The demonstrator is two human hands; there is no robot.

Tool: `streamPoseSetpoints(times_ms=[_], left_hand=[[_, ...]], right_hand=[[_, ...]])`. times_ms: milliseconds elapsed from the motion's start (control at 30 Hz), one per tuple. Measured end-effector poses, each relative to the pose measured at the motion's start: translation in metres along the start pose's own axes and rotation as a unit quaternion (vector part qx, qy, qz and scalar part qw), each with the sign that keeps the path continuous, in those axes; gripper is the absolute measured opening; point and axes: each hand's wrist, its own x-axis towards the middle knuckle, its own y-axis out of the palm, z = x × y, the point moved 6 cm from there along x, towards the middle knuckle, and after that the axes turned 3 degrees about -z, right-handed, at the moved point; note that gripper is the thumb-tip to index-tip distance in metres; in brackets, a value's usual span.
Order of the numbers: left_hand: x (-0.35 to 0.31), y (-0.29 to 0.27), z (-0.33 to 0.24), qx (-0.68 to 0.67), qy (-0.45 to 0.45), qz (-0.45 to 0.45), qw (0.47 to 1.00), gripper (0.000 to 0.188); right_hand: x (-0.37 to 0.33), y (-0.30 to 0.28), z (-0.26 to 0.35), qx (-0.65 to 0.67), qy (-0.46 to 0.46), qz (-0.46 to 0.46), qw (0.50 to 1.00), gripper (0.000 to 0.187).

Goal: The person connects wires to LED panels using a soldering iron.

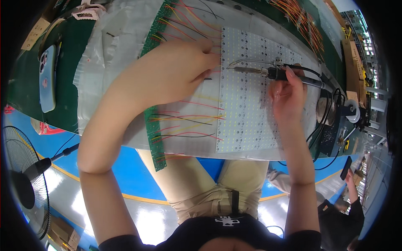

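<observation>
My right hand (289, 94) grips a soldering iron (272, 73) with a thin curved metal tube alongside it. Its tip points left, at the left edge of a white LED board (251, 121) covered with rows of small dots and holes. At that same edge, my left hand (188, 67) is closed, its fingertips pinched around a thin wire that mostly hides under them. Red, yellow and black wires (190, 119) lie between the board and a long green circuit-board strip (154, 134). My left forearm crosses over the strip and covers its middle.
A grey sheet (104, 54) covers the green table. A phone (47, 79) lies at the left, a bundle of orange wires (301, 25) at the far right. Cables run by a black soldering station (328, 138). A fan (29, 180) stands lower left; another person (343, 213) is at lower right.
</observation>
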Motion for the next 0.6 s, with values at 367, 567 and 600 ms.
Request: streamPoseSetpoints(times_ms=[367, 567, 600], left_hand=[[-0.0010, -0.0004, -0.0012, 0.015, 0.003, -0.002, 1.000, 0.015], [0.0017, 0.0018, -0.0008, 0.013, 0.005, -0.005, 1.000, 0.010], [0.0009, 0.0007, -0.0015, 0.014, 0.007, -0.009, 1.000, 0.010]], right_hand=[[-0.0038, 0.0055, -0.0011, 0.002, -0.031, 0.020, 0.999, 0.015], [-0.0025, 0.0035, -0.0001, 0.000, -0.041, 0.018, 0.999, 0.016], [-0.0027, 0.0043, -0.0005, 0.002, -0.040, 0.018, 0.999, 0.016]])
